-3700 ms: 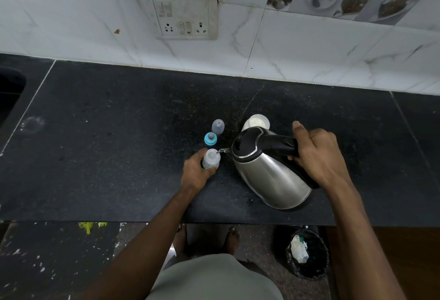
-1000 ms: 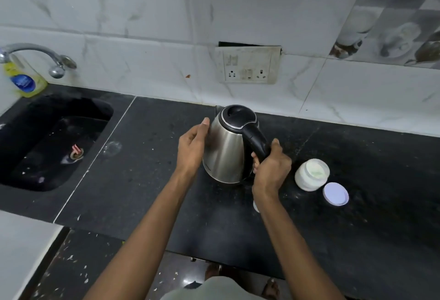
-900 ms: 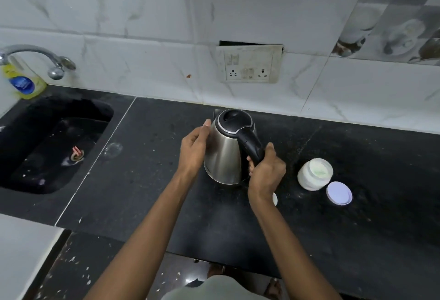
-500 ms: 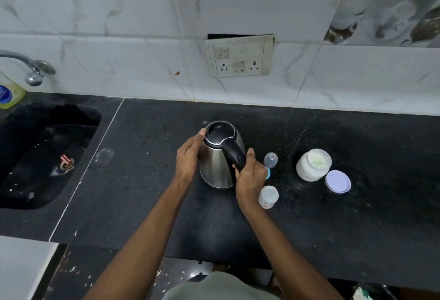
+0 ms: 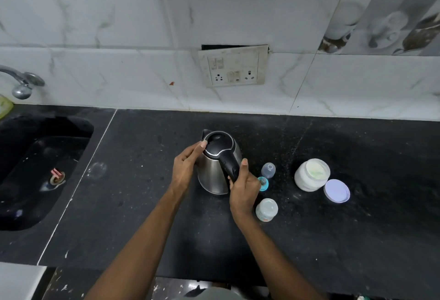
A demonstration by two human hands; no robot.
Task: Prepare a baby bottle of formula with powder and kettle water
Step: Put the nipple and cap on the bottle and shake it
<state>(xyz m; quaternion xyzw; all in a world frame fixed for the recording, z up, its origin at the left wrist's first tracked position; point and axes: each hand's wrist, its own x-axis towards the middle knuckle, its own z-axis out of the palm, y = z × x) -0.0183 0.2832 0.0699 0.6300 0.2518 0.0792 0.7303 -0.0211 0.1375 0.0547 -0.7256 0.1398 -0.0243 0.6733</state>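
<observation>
The kettle [image 5: 217,164], earlier tipped over the bottle [image 5: 267,209], now stands upright at frame centre, right hand [image 5: 242,186] grasping its handle, left hand [image 5: 188,166] with fingers straight against its side, so pouring looks finished and the bottle, lower right of it, awaits its teat.

On the black counter [image 5: 333,240] the kettle [image 5: 215,171] stands upright, the right hand [image 5: 242,190] gripping its handle, the left hand [image 5: 187,168] touching its side, the open baby bottle [image 5: 266,209] near.
</observation>
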